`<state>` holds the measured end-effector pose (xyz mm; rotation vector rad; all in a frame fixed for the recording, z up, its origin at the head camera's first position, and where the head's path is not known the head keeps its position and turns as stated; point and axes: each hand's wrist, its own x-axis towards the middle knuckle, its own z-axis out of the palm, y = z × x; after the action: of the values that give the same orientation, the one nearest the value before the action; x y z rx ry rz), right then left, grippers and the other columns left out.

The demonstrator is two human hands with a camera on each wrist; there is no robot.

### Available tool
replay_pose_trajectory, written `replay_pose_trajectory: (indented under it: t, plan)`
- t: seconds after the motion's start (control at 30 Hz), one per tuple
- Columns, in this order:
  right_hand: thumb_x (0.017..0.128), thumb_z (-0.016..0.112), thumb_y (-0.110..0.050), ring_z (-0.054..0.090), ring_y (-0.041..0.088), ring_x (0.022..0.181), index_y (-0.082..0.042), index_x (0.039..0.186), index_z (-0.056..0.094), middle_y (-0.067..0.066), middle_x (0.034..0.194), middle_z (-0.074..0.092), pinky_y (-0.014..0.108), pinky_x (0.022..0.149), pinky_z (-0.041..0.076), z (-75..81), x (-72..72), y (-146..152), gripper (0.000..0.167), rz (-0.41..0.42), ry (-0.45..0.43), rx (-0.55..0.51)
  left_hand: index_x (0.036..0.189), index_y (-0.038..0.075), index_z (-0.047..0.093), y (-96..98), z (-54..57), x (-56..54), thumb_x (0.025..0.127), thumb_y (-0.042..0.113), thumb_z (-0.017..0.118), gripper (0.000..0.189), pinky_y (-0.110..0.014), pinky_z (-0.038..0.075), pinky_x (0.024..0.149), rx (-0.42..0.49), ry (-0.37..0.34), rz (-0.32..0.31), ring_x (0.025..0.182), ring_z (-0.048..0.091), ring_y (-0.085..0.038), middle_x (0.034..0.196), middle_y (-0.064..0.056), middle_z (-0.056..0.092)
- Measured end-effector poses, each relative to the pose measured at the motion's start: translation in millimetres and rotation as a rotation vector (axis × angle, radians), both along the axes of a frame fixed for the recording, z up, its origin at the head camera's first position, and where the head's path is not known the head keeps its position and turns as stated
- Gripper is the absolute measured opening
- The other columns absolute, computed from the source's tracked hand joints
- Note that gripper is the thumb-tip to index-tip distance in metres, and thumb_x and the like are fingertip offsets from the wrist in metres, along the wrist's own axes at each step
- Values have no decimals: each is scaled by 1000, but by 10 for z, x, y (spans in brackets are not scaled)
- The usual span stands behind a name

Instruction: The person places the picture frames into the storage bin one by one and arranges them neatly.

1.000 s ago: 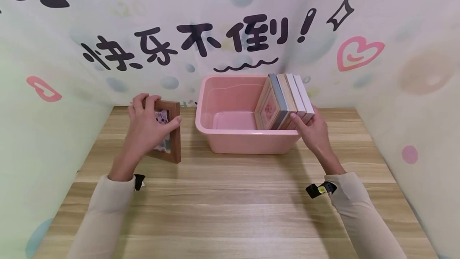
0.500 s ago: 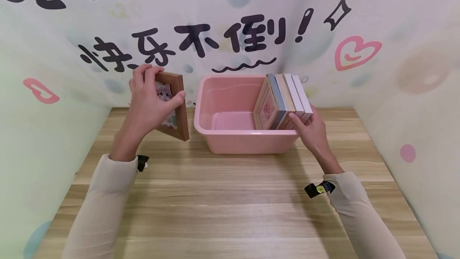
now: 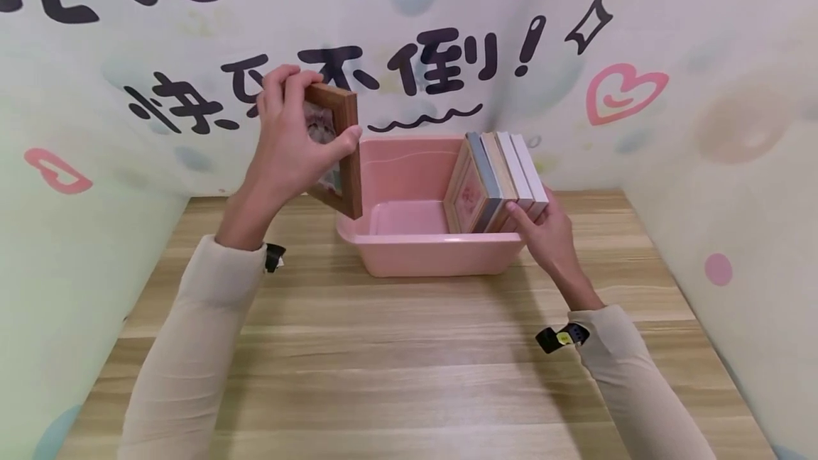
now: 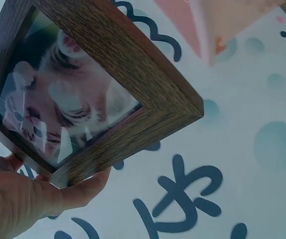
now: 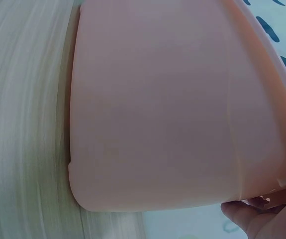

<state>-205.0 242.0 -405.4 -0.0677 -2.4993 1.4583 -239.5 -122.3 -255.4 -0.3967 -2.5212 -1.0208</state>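
My left hand (image 3: 287, 151) holds a brown wooden picture frame (image 3: 351, 155) up beside the pink basin's left end, its lower corner overlapping the basin rim in the head view. Thumb and fingers grip the wood around a kitten picture (image 4: 63, 99) behind a shiny front. Several picture frames (image 3: 501, 179) lean together in the right end of the pink plastic basin (image 3: 441, 258); the leftmost has a pink picture, the others show white, tan and grey-blue edges. My right hand (image 3: 549, 236) grips this row at the basin's right front corner, thumb on the edges, other fingers mostly hidden.
The basin stands on a wood-grain table (image 3: 409, 360) near the back wall (image 3: 358, 20), a printed cloth with large black characters. Similar cloth walls rise on the left and right. Black straps (image 3: 562, 338) sit on both wrists.
My left hand has lifted the brown picture frame off the table and carried it up and right toward the basin. The right hand keeps its place on the row of frames.
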Motion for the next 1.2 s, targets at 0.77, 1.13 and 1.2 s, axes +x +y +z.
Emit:
replay_pose_trajectory:
  t: [0.77,1.13,1.2]
  plan:
    - [93,68,-36,51,28,128,-14,151,40,17,143,53,50,103,45,11,159,-190,68,28,20,-11,144,16,41,684,-29,-311,79,51,68,79,-42,38,109,-59,93,-252,141,17,-19,154,-6,21]
    - [92,69,-35,52,28,125,-12,149,41,17,141,54,51,100,45,48,227,-226,67,37,23,-20,138,11,46,844,-155,-431,76,47,73,76,-32,39,108,-37,133,-392,138,21,-21,152,-9,23]
    - [92,69,-34,52,28,126,-12,150,41,17,141,54,51,101,45,58,236,-221,68,37,19,-23,137,11,47,863,-184,-439,76,47,74,76,-35,38,110,-49,106,-411,139,20,-22,151,-9,23]
